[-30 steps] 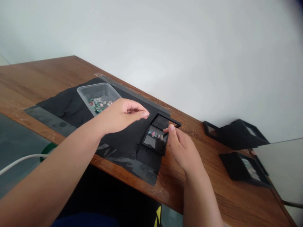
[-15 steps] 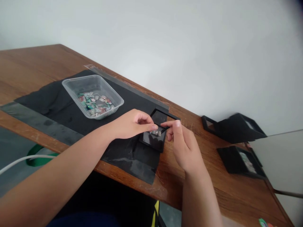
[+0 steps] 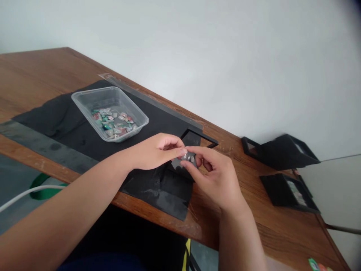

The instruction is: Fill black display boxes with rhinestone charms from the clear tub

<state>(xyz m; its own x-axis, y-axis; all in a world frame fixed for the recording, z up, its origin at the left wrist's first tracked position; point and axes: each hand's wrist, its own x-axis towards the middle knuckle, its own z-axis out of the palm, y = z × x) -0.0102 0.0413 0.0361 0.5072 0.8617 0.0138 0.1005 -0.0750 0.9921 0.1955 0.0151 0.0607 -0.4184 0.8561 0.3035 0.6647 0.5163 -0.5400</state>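
Fingertips of both hands meet over a small black square display case [image 3: 177, 164] that lies near the front right corner of a black cloth mat [image 3: 64, 120], its thin black frame lid [image 3: 200, 137] swung open behind it. The left hand [image 3: 153, 152] is curled, thumb and forefinger pinched together right at a short row of tiny coloured stones [image 3: 188, 157] on the case's dark pad. I cannot tell whether one of them is actually caught between the fingers. The right hand [image 3: 214, 177] closes on the case's right side, thumb laid across the top and fingers bent at the far edge, touching the row as well.

Further left on the mat stands a clear rectangular plastic tub [image 3: 84, 107] with a loose heap of green, pink and pale stones in its bottom, well apart from the hands. The mat lies on a brown wooden table [image 3: 28, 75] set against a white wall [image 3: 225, 56].

At the table's right end sit two more black cases: a propped-open one [image 3: 282, 152] by the wall and a flat one [image 3: 282, 194] nearer the front edge. Below the table's left edge run a white cable [image 3: 22, 194] and a green loop [image 3: 39, 184].
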